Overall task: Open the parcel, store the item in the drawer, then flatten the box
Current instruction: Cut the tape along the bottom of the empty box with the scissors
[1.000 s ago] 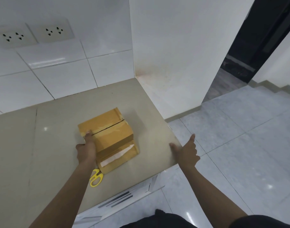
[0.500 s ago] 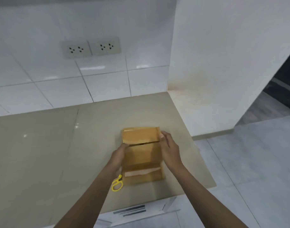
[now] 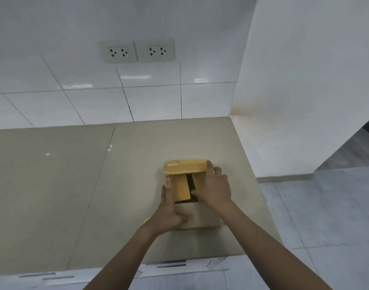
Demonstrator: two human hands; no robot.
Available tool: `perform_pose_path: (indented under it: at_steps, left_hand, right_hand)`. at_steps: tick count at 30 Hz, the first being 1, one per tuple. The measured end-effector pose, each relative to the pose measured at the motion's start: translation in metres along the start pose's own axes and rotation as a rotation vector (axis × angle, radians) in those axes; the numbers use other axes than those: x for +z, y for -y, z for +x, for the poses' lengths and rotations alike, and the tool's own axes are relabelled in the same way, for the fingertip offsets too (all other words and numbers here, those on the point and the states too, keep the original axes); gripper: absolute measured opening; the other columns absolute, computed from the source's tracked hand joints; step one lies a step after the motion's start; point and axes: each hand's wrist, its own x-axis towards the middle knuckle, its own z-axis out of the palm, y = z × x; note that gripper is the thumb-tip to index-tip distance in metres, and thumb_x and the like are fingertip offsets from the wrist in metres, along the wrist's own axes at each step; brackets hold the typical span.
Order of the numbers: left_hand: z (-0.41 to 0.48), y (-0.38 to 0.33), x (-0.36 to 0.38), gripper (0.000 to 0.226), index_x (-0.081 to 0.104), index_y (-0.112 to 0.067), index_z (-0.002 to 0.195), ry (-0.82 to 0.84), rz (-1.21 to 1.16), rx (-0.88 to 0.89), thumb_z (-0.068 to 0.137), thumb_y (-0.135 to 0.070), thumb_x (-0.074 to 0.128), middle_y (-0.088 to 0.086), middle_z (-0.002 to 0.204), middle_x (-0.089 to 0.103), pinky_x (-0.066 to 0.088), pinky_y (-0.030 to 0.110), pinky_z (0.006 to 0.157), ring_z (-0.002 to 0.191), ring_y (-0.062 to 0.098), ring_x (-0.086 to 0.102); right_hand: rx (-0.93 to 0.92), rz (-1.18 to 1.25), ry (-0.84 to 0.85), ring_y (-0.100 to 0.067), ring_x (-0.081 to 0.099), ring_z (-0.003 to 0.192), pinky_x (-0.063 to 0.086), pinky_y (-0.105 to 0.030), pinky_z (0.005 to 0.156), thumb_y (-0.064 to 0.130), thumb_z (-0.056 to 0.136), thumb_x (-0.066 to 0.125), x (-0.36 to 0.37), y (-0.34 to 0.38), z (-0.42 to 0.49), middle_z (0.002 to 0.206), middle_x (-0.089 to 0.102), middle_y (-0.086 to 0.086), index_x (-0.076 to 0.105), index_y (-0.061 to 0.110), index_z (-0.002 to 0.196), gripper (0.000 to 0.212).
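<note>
Head view: a bare beige countertop (image 3: 53, 195) fills the left of the frame beneath white wall tiles, with two wall sockets (image 3: 138, 51) at upper centre. Just right of centre, low in the frame, a person's left hand (image 3: 169, 212) lies flat and spread along the left side of a small cardboard box (image 3: 185, 181), with a sliver of something yellow (image 3: 147, 220) showing under the wrist. The box's far flap stands folded back, the near one appears laid toward the camera, and the inner flaps show a dark gap between them. The right hand (image 3: 215, 189) curls loosely over the box's right side, thumb on an inner flap; whatever is inside cannot be seen. The parcel looks partly opened. To finish well, the left hand should probably pin the box to the counter while the right lifts each inner flap fully outward. At far right, a white wall (image 3: 304, 80) meets grey floor tiles (image 3: 336, 216).
</note>
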Motion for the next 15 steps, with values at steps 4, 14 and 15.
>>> perform_pose_path:
  at_steps: [4,14,15]
  left_hand:
    - [0.012,-0.007,0.001,0.101,-0.002,-0.037,0.143,-0.127,-0.036,-0.124,0.061,-0.06,0.053,-0.007,0.14,0.03,0.037,0.046,0.106,0.131,0.023,0.038]
    - [0.044,-0.052,0.005,0.101,0.02,-0.007,0.137,-0.254,0.651,-0.375,0.069,-0.07,0.059,0.015,0.133,0.045,0.046,0.047,0.091,0.12,0.034,0.048]
    - [0.043,-0.051,0.001,0.095,0.021,-0.008,0.137,-0.248,0.571,-0.353,0.071,-0.064,0.06,0.015,0.13,0.047,0.046,0.042,0.088,0.116,0.034,0.05]
  right_hand:
    - [-0.008,0.037,-0.058,-0.039,0.046,0.115,0.047,-0.043,0.09,0.042,0.072,0.066,0.003,0.002,0.0,0.149,0.026,-0.015,0.004,0.024,0.148,0.099]
    - [0.048,0.153,-0.068,-0.029,0.056,0.077,0.042,-0.032,0.064,0.028,0.09,0.047,-0.044,-0.034,0.033,0.095,0.065,-0.013,0.053,0.012,0.112,0.027]
    - [0.052,0.179,-0.077,-0.029,0.058,0.078,0.043,-0.031,0.062,0.03,0.089,0.05,-0.047,-0.038,0.037,0.091,0.066,-0.011,0.053,0.014,0.114,0.03]
